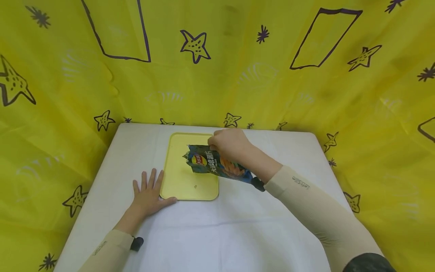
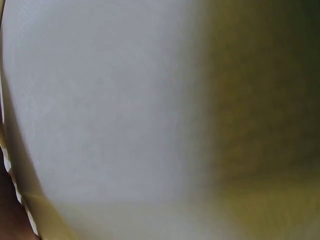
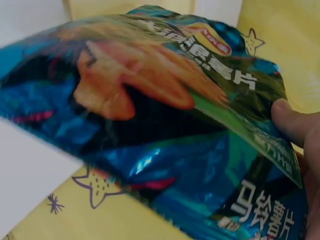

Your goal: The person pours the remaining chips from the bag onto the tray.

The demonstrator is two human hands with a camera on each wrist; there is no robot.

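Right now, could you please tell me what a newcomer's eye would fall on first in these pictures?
Probably the bright yellow cloth, patterned with dark-outlined stars, behind and beside the white table. Next would come the shiny chip bag, gripped by the right hand, one end over the yellow tray. The left hand lies spread at the tray's near left corner.

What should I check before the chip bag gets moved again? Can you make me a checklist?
1. Bag held: ok, the right hand grips the chip bag at its edge.
2. Bag's printed logo end over the yellow tray: ok, in the head view.
3. Tray flat on the white table: ok.
4. Left hand pressing the tray steady: cannot tell; it lies spread at the near left corner.
5. Tray spotless: not ok, it has a small speck.
6. Chips inside: cannot tell.
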